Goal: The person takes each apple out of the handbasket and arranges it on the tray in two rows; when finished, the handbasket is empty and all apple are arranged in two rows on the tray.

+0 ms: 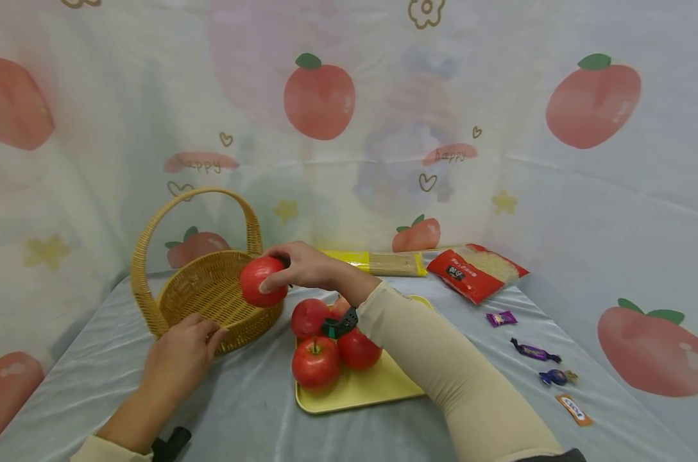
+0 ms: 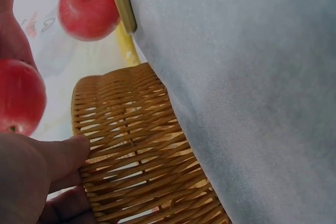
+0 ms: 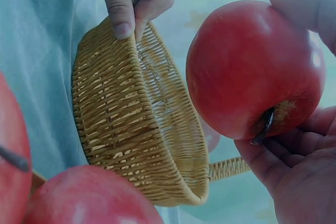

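A red apple [image 1: 260, 282] is gripped between the thumb and fingers of my right hand [image 1: 305, 265], held up at the right side of the wicker basket [image 1: 233, 335]. Its dark stem shows in the right wrist view, where the apple [image 3: 252, 72] hangs beside the basket's rim. My left hand [image 1: 181, 353] pinches the basket's near rim, thumb outside and fingers over the inner side. Inside, the woven floor of the basket shows bare. Several more red apples [image 1: 316, 363] sit on a yellow tray [image 1: 378, 393] to the right, partly hidden by my right forearm.
At the back lies a yellow pack of noodles [image 1: 392, 264], with a red and clear food bag [image 1: 476, 272] to its right. Several small wrapped sweets [image 1: 535, 351] lie in a row along the table's right side. The basket's tall handle [image 1: 195, 196] arches over it.
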Available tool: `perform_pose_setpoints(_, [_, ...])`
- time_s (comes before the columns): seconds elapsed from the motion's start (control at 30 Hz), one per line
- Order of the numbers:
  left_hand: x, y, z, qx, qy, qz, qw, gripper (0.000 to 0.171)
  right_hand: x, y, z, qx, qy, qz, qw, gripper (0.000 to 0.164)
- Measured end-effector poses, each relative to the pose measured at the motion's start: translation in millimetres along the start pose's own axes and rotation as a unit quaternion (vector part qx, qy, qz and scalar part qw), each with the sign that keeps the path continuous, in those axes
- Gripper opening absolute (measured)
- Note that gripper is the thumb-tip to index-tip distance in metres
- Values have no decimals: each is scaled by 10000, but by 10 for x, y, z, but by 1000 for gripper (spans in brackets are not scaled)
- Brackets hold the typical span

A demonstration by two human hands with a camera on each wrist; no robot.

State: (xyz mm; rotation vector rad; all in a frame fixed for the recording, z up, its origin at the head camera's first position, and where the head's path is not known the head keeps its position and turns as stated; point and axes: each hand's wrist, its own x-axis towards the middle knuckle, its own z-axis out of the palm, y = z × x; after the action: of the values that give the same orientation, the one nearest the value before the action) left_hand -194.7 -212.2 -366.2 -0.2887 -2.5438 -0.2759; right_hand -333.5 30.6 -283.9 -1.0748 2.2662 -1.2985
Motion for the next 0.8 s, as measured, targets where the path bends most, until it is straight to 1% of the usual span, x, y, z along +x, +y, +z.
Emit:
perform_pose_setpoints(0.13, [0, -4, 3, 5, -61, 7, 10000, 15, -96, 6, -38, -1, 59, -19, 10000, 49])
perform_pose_setpoints(0.3, [-14, -10, -18, 13, -286, -106, 9995, 15, -224, 29, -55, 130, 26, -121, 9998, 53])
perform_pose_setpoints(0.4, [-18, -19, -28, -1, -351, -103, 9993, 15, -312, 47, -64, 156, -8, -164, 9997, 53])
perform_pose_setpoints(0.53, [-17, -28, -32, -6, -365, -59, 9993, 16, -433, 81, -87, 113, -5, -149, 9998, 54])
perform_pose_setpoints(0.8, [-3, -25, -21, -18, -233, 36, 9997, 16, -658, 145, -139, 152, 61, -119, 9998, 51])
